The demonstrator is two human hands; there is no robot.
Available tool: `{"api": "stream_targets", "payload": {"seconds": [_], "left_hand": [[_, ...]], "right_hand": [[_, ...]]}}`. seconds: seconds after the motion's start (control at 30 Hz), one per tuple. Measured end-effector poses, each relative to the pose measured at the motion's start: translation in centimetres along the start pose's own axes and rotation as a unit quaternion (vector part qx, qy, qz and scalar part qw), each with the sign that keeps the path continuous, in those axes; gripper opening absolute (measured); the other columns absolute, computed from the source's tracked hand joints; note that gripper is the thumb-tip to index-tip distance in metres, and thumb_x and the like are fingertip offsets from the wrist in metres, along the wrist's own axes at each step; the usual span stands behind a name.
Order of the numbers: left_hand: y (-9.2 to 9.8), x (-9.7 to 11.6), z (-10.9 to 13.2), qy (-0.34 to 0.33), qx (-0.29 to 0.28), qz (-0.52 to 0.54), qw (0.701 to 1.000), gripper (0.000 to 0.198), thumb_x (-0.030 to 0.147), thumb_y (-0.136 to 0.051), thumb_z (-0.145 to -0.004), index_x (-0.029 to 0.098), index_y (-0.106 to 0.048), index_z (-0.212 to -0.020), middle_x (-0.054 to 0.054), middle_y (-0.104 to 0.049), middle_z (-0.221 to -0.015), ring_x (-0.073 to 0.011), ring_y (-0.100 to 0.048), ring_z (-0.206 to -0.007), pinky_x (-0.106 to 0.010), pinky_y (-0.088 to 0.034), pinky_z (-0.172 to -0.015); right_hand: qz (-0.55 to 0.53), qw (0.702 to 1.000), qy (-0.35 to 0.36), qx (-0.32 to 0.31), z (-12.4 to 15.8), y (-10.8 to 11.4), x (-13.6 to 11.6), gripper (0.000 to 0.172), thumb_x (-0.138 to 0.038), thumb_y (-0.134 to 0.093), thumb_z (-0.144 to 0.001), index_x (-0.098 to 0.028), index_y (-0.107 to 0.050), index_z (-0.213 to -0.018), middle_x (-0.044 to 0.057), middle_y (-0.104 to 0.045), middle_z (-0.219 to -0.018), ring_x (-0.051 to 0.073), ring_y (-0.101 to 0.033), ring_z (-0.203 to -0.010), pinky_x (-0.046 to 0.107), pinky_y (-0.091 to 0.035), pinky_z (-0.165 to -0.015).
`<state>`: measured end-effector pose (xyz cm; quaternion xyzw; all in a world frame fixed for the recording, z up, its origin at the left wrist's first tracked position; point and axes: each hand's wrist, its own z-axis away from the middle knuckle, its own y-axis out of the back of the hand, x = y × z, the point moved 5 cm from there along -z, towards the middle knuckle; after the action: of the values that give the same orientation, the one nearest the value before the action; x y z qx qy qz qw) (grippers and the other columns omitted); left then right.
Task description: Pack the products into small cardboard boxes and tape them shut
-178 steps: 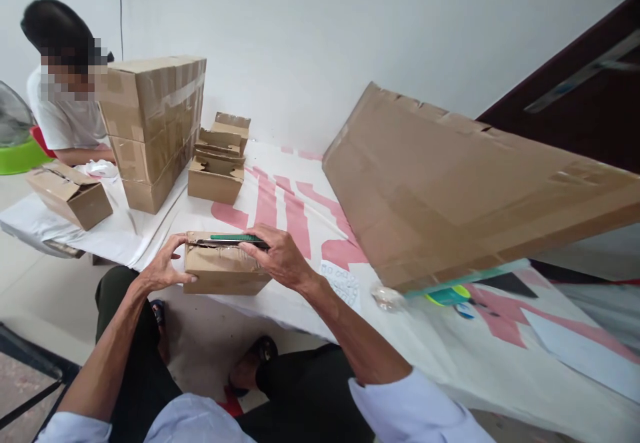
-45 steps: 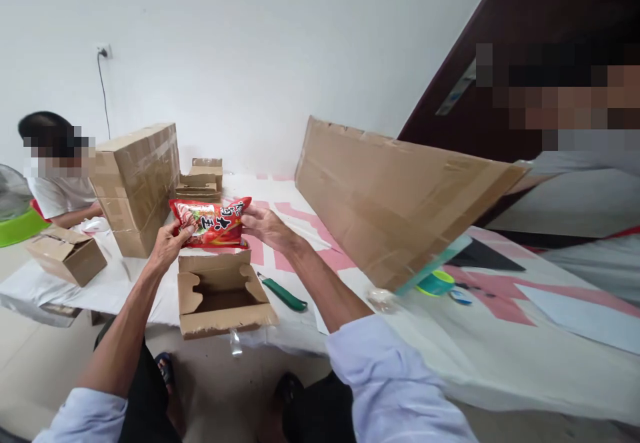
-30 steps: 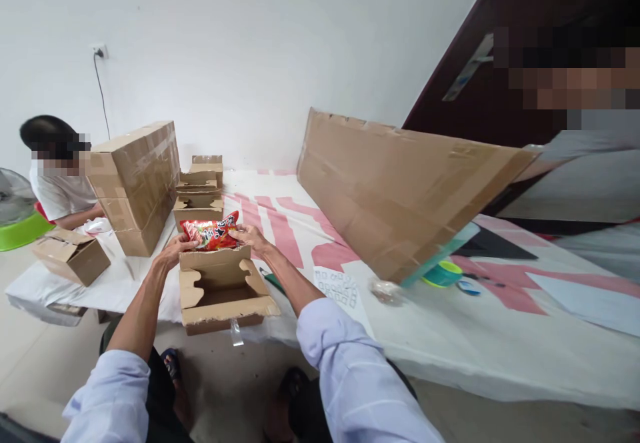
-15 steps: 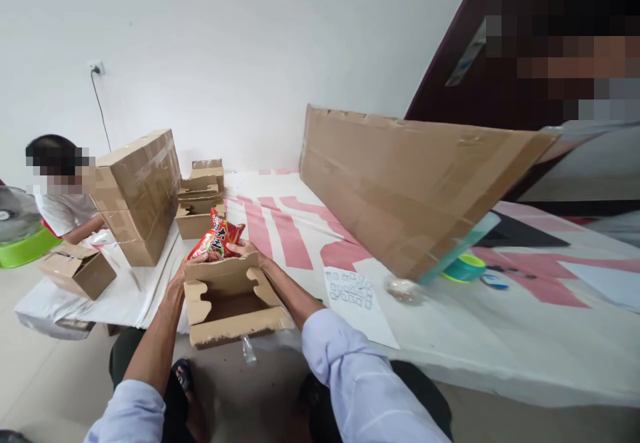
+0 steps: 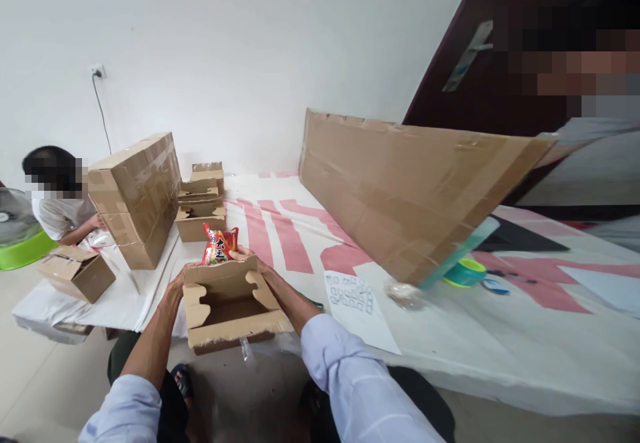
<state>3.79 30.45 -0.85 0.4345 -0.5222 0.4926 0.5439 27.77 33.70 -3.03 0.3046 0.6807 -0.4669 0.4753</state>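
An open brown cardboard box [image 5: 235, 336] sits at the near table edge, its inside facing me. Just beyond its back flap stands a red snack packet [image 5: 220, 245] with white and dark lettering, its lower part hidden by the flap. My right hand [image 5: 245, 254] reaches past the box's right side, its fingers closed at the packet's lower right edge. At the box's left rear corner is my left hand [image 5: 181, 277]; its fingers are mostly hidden behind the flap, so their grip does not show.
Two open small boxes [image 5: 201, 221] stand beyond the packet, beside a tall taped carton stack [image 5: 145, 196]. A large cardboard panel [image 5: 400, 183] leans on the right. Nearby lie a marked paper sheet [image 5: 357, 309] and tape rolls [image 5: 465, 271]. People sit left and right.
The red packet has turned more upright and dropped slightly, its lettering now facing me. My left hand has moved down, and its fingers no longer show on the packet.
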Motion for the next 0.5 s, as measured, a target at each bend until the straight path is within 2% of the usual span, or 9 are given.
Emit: {"api": "stream_targets", "payload": {"seconds": [0.1, 0.17, 0.33, 0.5], "left_hand": [[-0.5, 1.7, -2.7, 0.006, -0.026, 0.009, 1.0, 0.063, 0.046, -0.104, -0.055, 0.012, -0.085, -0.104, -0.014, -0.083, -0.083, -0.0323, -0.081, -0.08, -0.033, -0.061, -0.065], [-0.5, 3.5, -3.9, -0.005, -0.036, 0.017, 0.999, 0.063, 0.047, -0.106, -0.052, 0.011, -0.085, -0.1, -0.014, -0.084, -0.087, -0.03, -0.081, -0.079, -0.031, -0.06, -0.065], [-0.9, 7.6, -4.0, -0.063, -0.048, 0.04, 0.996, 0.062, 0.047, -0.106, -0.055, 0.013, -0.085, -0.103, -0.014, -0.085, -0.101, -0.0278, -0.082, -0.088, -0.035, -0.063, -0.079], [-2.0, 9.5, -2.6, -0.097, -0.046, 0.044, 0.993, 0.058, 0.047, -0.103, -0.062, 0.014, -0.086, -0.106, -0.014, -0.086, -0.103, -0.0282, -0.082, -0.089, -0.034, -0.063, -0.077]], "right_hand": [[-0.004, 1.0, 0.005, -0.006, -5.2, -1.6, -2.7, 0.057, -0.051, -0.098, -0.061, -0.027, -0.075, -0.107, 0.004, -0.083, -0.093, 0.029, -0.079, -0.089, 0.043, -0.067, -0.078], [-0.008, 1.0, 0.028, -0.005, -7.0, -1.9, -4.7, 0.057, -0.052, -0.099, -0.061, -0.026, -0.074, -0.105, 0.003, -0.083, -0.098, 0.026, -0.078, -0.087, 0.041, -0.066, -0.078], [-0.013, 0.996, 0.093, -0.005, -7.0, -2.6, -8.7, 0.057, -0.056, -0.096, -0.066, -0.026, -0.075, -0.11, 0.003, -0.083, -0.111, 0.025, -0.077, -0.095, 0.04, -0.066, -0.084], [-0.026, 0.987, 0.156, -0.001, -6.1, -4.0, -11.0, 0.055, -0.058, -0.094, -0.071, -0.027, -0.075, -0.113, 0.004, -0.083, -0.118, 0.028, -0.077, -0.104, 0.043, -0.065, -0.09]]}}
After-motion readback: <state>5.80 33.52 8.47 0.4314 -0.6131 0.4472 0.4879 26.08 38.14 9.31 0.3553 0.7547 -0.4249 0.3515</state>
